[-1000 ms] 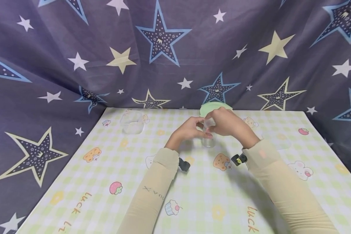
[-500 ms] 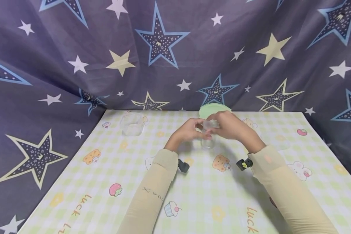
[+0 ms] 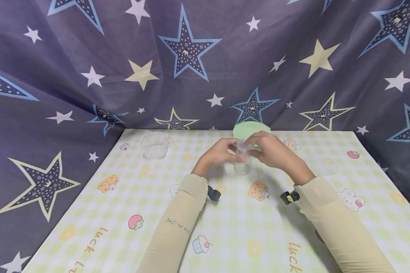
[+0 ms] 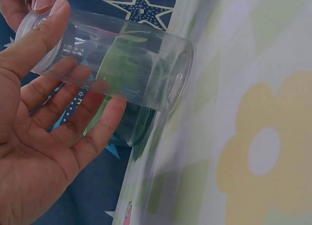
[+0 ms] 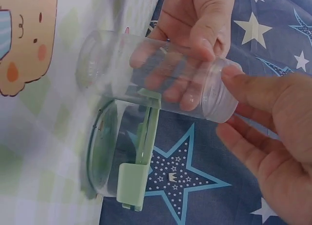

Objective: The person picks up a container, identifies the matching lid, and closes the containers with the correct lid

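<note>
A clear cylindrical jar (image 3: pixel 242 167) stands upright on the table, close to a green-lidded glass container. Around its upper body my left hand (image 3: pixel 220 152) holds it, thumb on the near side and fingers behind the wall. My right hand (image 3: pixel 272 151) pinches the clear cap (image 5: pixel 222 91) at the top, thumb on one side and fingertips on the other. In the right wrist view the jar looks empty, and the cap sits on its mouth. The left wrist view shows the left thumb (image 4: pixel 46 34) lying across the jar near its neck.
Just behind the jar is the glass container with its green clip lid (image 3: pixel 249 129). A clear open box (image 3: pixel 155 152) stands at the back left. Something flat and transparent (image 3: pixel 329 167) lies at the right, faint against the checked tablecloth (image 3: pixel 246 227). A star-patterned curtain (image 3: pixel 212 41) hangs behind.
My right hand has shifted slightly right and down, from bent over the jar's top to gripping the cap from the side. The left hand and jar stay nearly in place.
</note>
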A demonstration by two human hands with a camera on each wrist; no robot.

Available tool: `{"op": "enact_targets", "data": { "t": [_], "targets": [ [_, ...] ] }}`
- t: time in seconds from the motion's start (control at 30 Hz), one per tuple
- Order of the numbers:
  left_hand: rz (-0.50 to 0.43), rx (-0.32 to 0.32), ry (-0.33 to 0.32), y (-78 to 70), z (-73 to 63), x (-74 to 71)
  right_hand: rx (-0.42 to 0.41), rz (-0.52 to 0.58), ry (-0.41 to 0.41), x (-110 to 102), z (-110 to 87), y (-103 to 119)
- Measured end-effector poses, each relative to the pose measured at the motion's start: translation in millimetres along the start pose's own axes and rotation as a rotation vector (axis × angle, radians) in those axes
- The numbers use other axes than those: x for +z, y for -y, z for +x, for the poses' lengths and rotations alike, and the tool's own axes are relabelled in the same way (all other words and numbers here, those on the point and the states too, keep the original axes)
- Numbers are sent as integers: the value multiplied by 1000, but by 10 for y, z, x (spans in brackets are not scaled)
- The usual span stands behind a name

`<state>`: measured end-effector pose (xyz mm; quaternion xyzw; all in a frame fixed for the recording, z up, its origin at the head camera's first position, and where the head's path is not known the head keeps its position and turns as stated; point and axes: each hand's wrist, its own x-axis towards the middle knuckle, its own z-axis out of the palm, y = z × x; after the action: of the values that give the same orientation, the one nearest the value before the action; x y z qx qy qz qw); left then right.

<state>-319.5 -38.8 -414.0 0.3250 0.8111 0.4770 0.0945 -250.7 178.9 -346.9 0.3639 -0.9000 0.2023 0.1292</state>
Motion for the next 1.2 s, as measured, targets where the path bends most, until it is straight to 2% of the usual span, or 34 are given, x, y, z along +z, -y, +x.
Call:
{"op": "enact_targets", "data": {
  "t": [0.4,0.7,0.93,1.13,1.2],
  "targets": [
    [-19,-35,-59,33,-95,-189,-75,-8,-86,107,113,31],
    [55,-84,-174,95,-160,-380,-159,-4,-162,238,353,16],
    [-60,-130,-240,148,-113,-508,-171,-36,-208,323,563,-37],
    [9,-84,-314,232,-3,-640,-133,-38,-219,359,751,-74],
    [4,-78,-337,258,39,-661,-123,-34,-235,377,804,-98]
  ]
}}
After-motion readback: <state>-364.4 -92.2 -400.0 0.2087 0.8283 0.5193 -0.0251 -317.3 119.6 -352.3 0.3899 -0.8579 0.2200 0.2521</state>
